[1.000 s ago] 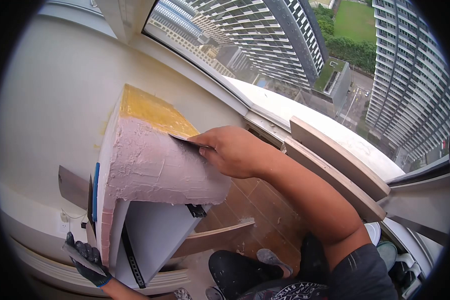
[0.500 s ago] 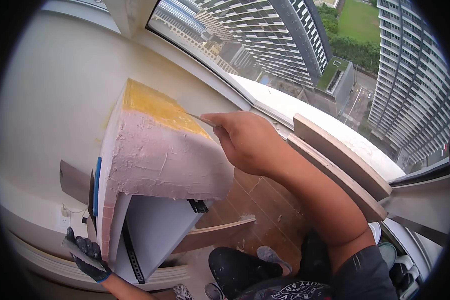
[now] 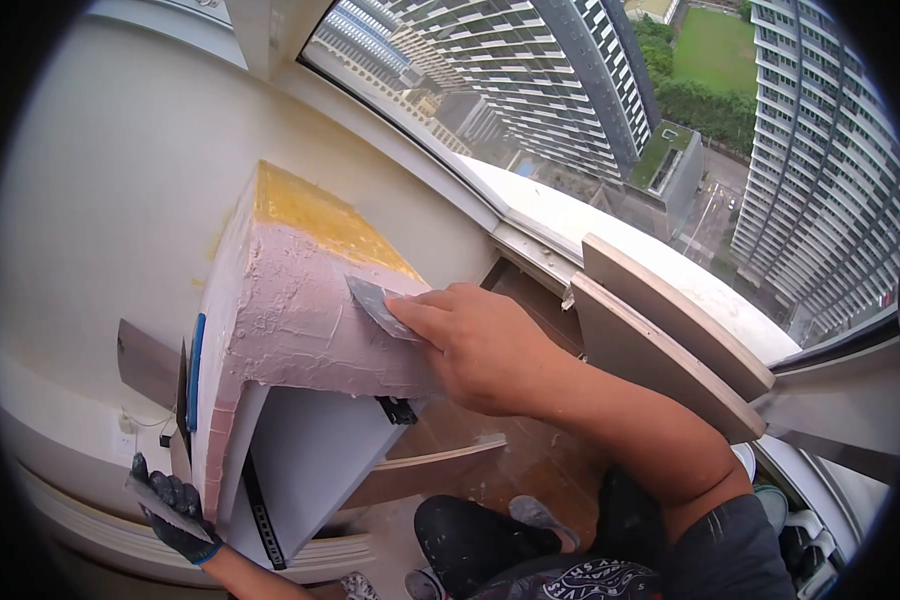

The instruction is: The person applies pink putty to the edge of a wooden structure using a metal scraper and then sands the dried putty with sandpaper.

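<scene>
My right hand [image 3: 490, 345] is bare and closed on a metal scraper [image 3: 378, 306], whose blade lies against the pinkish plaster surface [image 3: 295, 310] of a box-shaped cabinet. A yellow coated strip [image 3: 320, 215] runs along the far edge of that surface. At the lower left, my left hand [image 3: 177, 510], in a dark glove, holds a flat grey blade [image 3: 165, 508] beside the cabinet's lower corner. Under the plastered top, the cabinet's open inside [image 3: 320, 450] shows pale panels and a black drawer rail [image 3: 265, 515].
Two curved boards [image 3: 660, 350] lean by the window ledge [image 3: 540, 250] on the right. A curved wooden strip [image 3: 430, 470] lies over the brown floor. A blue-edged tool [image 3: 196, 370] rests against the cabinet's left side. Containers [image 3: 775, 505] stand at the lower right.
My right hand has moved down and toward me from the yellow strip onto the pink plaster, and the scraper's blade face now shows. My left hand has hardly moved.
</scene>
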`<move>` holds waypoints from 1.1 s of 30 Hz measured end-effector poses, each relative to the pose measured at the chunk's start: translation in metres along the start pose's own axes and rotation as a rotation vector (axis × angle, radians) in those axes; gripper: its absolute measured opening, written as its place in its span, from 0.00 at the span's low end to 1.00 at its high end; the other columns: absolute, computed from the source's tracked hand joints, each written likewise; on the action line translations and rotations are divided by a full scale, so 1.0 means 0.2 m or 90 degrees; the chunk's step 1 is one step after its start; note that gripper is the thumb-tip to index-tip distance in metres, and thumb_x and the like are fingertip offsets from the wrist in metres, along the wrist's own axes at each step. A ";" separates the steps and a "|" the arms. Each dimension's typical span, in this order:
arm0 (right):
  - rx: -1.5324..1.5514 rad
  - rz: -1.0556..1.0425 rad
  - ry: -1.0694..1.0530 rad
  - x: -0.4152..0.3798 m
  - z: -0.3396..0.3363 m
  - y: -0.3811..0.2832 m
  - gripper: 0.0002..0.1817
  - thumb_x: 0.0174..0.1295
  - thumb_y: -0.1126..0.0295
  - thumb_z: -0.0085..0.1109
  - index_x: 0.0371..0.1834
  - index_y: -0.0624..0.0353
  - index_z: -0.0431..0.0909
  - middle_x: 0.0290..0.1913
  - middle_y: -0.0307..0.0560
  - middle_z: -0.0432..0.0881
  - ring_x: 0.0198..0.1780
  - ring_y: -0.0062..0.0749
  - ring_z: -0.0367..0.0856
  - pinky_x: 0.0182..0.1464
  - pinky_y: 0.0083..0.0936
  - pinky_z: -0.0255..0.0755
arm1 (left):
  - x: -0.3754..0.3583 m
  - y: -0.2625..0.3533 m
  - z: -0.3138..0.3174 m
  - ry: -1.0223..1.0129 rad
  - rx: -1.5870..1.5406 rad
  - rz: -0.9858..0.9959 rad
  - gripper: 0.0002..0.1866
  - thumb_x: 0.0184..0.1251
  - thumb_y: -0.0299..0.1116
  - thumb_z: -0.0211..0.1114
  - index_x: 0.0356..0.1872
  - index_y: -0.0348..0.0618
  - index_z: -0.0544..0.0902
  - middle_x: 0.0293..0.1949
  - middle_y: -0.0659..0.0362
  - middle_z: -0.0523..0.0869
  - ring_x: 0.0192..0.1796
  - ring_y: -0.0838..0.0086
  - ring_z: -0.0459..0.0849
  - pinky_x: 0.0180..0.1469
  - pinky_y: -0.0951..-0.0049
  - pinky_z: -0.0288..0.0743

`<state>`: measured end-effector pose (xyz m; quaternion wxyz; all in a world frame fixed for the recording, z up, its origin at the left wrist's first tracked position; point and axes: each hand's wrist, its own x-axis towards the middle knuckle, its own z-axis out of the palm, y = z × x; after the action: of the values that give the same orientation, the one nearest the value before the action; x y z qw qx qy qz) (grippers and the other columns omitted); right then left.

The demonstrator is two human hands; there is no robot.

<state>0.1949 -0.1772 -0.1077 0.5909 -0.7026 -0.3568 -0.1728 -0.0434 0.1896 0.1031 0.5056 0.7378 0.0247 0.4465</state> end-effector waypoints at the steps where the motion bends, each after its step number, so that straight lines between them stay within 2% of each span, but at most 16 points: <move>1: 0.005 -0.022 0.027 -0.04 -0.01 -0.03 0.21 0.63 0.74 0.51 0.60 0.62 0.79 0.45 0.56 0.86 0.47 0.55 0.81 0.53 0.46 0.76 | 0.01 -0.01 -0.02 -0.011 -0.012 0.002 0.26 0.77 0.31 0.53 0.73 0.36 0.65 0.25 0.69 0.63 0.20 0.87 0.57 0.19 0.83 0.51; 4: 0.056 -0.006 -0.022 -0.07 -0.14 -0.10 0.20 0.65 0.74 0.52 0.59 0.66 0.78 0.44 0.56 0.86 0.46 0.56 0.81 0.51 0.48 0.75 | 0.01 -0.01 -0.01 -0.008 0.013 0.011 0.26 0.77 0.31 0.53 0.73 0.36 0.65 0.25 0.69 0.63 0.20 0.87 0.57 0.19 0.83 0.51; 7: 0.016 0.022 0.111 0.05 -0.15 -0.09 0.19 0.67 0.73 0.51 0.59 0.66 0.77 0.43 0.57 0.85 0.45 0.56 0.81 0.49 0.49 0.74 | 0.01 0.00 -0.04 -0.018 -0.012 -0.010 0.26 0.77 0.30 0.52 0.73 0.36 0.65 0.25 0.69 0.63 0.20 0.87 0.57 0.19 0.83 0.51; 8: 0.005 0.062 0.108 0.11 -0.15 -0.08 0.20 0.69 0.72 0.56 0.63 0.62 0.77 0.44 0.57 0.86 0.47 0.56 0.82 0.53 0.45 0.75 | 0.02 -0.01 -0.05 -0.024 -0.042 -0.017 0.26 0.77 0.30 0.52 0.74 0.36 0.65 0.25 0.69 0.63 0.20 0.87 0.57 0.19 0.83 0.51; 11: -0.004 0.076 0.132 0.22 -0.06 -0.05 0.21 0.68 0.71 0.55 0.64 0.63 0.76 0.45 0.60 0.85 0.48 0.57 0.81 0.53 0.46 0.75 | -0.03 0.03 0.10 0.061 0.057 0.010 0.27 0.76 0.31 0.53 0.73 0.36 0.65 0.25 0.69 0.63 0.20 0.87 0.58 0.18 0.83 0.51; 14: 0.043 0.101 -0.026 0.23 0.04 -0.11 0.24 0.67 0.70 0.54 0.66 0.64 0.74 0.48 0.62 0.84 0.51 0.57 0.80 0.53 0.46 0.75 | -0.01 0.00 0.01 0.015 0.010 0.007 0.27 0.76 0.31 0.54 0.74 0.36 0.65 0.25 0.69 0.63 0.20 0.87 0.58 0.18 0.83 0.52; 17: -0.034 0.011 0.091 0.06 0.10 -0.17 0.25 0.63 0.73 0.56 0.66 0.65 0.74 0.50 0.59 0.84 0.51 0.55 0.81 0.51 0.45 0.76 | 0.01 -0.01 -0.05 -0.017 -0.014 0.003 0.27 0.76 0.30 0.54 0.74 0.36 0.65 0.24 0.68 0.63 0.20 0.86 0.59 0.18 0.83 0.52; 20: -0.005 -0.048 0.026 -0.05 -0.03 -0.23 0.25 0.63 0.72 0.54 0.64 0.70 0.72 0.50 0.58 0.84 0.48 0.54 0.81 0.52 0.44 0.77 | 0.00 -0.01 -0.04 -0.023 -0.023 0.006 0.27 0.77 0.29 0.53 0.74 0.36 0.64 0.24 0.68 0.64 0.20 0.86 0.59 0.18 0.83 0.53; 23: -0.008 0.002 0.051 0.00 -0.18 -0.21 0.23 0.65 0.71 0.54 0.63 0.68 0.74 0.48 0.59 0.84 0.48 0.54 0.81 0.52 0.44 0.77 | 0.00 -0.01 -0.03 -0.021 -0.018 0.008 0.27 0.76 0.29 0.53 0.74 0.35 0.64 0.25 0.68 0.64 0.21 0.86 0.60 0.19 0.83 0.53; 24: -0.025 -0.003 0.120 0.05 -0.18 -0.13 0.20 0.68 0.70 0.53 0.60 0.67 0.76 0.45 0.59 0.85 0.46 0.56 0.81 0.52 0.45 0.77 | 0.01 -0.01 -0.08 -0.041 -0.016 0.006 0.28 0.76 0.28 0.54 0.75 0.34 0.63 0.26 0.69 0.63 0.22 0.87 0.60 0.20 0.84 0.53; 25: -0.036 0.100 0.074 0.11 -0.21 -0.08 0.18 0.70 0.69 0.51 0.58 0.66 0.78 0.43 0.58 0.86 0.46 0.57 0.82 0.52 0.46 0.76 | 0.02 -0.02 -0.11 -0.063 -0.016 0.005 0.29 0.75 0.28 0.54 0.75 0.34 0.63 0.27 0.70 0.63 0.23 0.88 0.60 0.21 0.85 0.53; 26: -0.025 0.113 0.084 0.16 -0.18 0.02 0.17 0.72 0.67 0.50 0.57 0.65 0.80 0.44 0.61 0.86 0.48 0.58 0.83 0.53 0.46 0.75 | 0.02 -0.03 -0.12 -0.080 -0.036 0.005 0.29 0.74 0.28 0.55 0.74 0.34 0.63 0.27 0.70 0.63 0.23 0.88 0.60 0.21 0.85 0.53; 28: 0.027 0.181 -0.040 0.25 -0.17 0.10 0.17 0.72 0.66 0.49 0.55 0.64 0.82 0.45 0.61 0.86 0.49 0.58 0.83 0.54 0.46 0.75 | 0.03 -0.03 -0.12 -0.116 -0.075 0.006 0.29 0.74 0.28 0.55 0.74 0.34 0.64 0.27 0.70 0.64 0.22 0.88 0.60 0.20 0.85 0.53; 29: 0.053 0.215 -0.102 0.27 -0.15 0.13 0.17 0.73 0.65 0.49 0.54 0.63 0.82 0.45 0.61 0.86 0.50 0.57 0.82 0.54 0.46 0.75 | 0.03 -0.03 -0.11 -0.093 -0.061 0.008 0.29 0.74 0.28 0.56 0.74 0.34 0.64 0.27 0.70 0.64 0.22 0.88 0.60 0.20 0.85 0.53; 32: 0.094 0.159 -0.129 0.29 -0.04 0.20 0.17 0.72 0.64 0.49 0.51 0.63 0.84 0.47 0.60 0.86 0.51 0.58 0.82 0.56 0.46 0.74 | -0.01 0.00 -0.03 -0.027 0.005 0.017 0.29 0.74 0.28 0.56 0.74 0.34 0.64 0.27 0.70 0.64 0.22 0.88 0.61 0.20 0.85 0.54; 33: 0.088 0.126 -0.101 0.27 -0.03 0.20 0.17 0.72 0.65 0.50 0.52 0.62 0.83 0.46 0.59 0.86 0.51 0.57 0.82 0.55 0.46 0.74 | -0.02 0.00 0.00 -0.006 0.038 0.025 0.29 0.74 0.29 0.57 0.74 0.33 0.64 0.27 0.70 0.64 0.22 0.88 0.61 0.20 0.85 0.54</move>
<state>0.2611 -0.1681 -0.0981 0.6216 -0.7036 -0.3427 -0.0326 -0.0463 0.1883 0.1012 0.4744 0.7552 0.0211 0.4518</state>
